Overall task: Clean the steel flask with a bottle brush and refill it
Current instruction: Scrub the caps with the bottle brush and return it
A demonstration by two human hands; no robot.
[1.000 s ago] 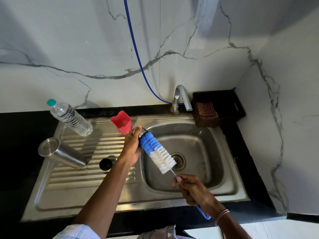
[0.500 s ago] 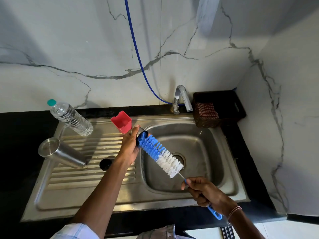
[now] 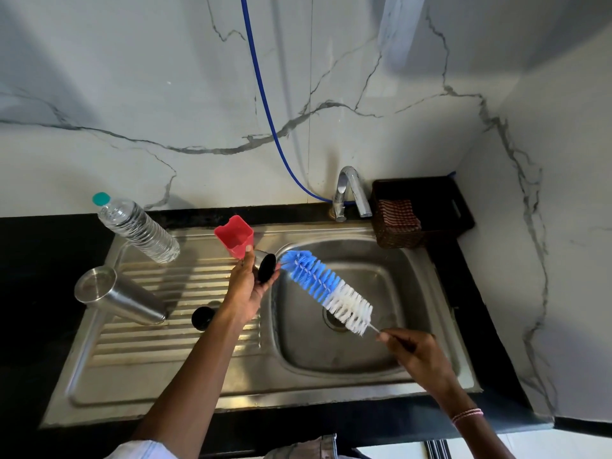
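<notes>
My left hand [image 3: 245,286] grips a small steel cap [image 3: 266,266] with a black inside, held over the sink's left rim with its mouth facing right. My right hand [image 3: 417,356] pinches the thin wire handle of the bottle brush [image 3: 326,289], whose bristles are blue at the tip and white near the handle. The brush tip hangs just outside the cap's mouth, above the basin. The steel flask [image 3: 122,298] stands on the drainboard at left, apart from both hands. A round black stopper [image 3: 202,318] lies on the drainboard beside my left forearm.
A clear plastic water bottle [image 3: 139,226] and a red cup [image 3: 235,235] stand at the back of the drainboard. The sink basin [image 3: 347,356] lies below the brush. Behind it are the tap [image 3: 351,190], a blue hose [image 3: 265,104] and a dark basket [image 3: 427,207] holding a checked cloth.
The brush has been drawn out of the cap toward the right, and my right hand has moved right with it. My left hand stays in place with the cap.
</notes>
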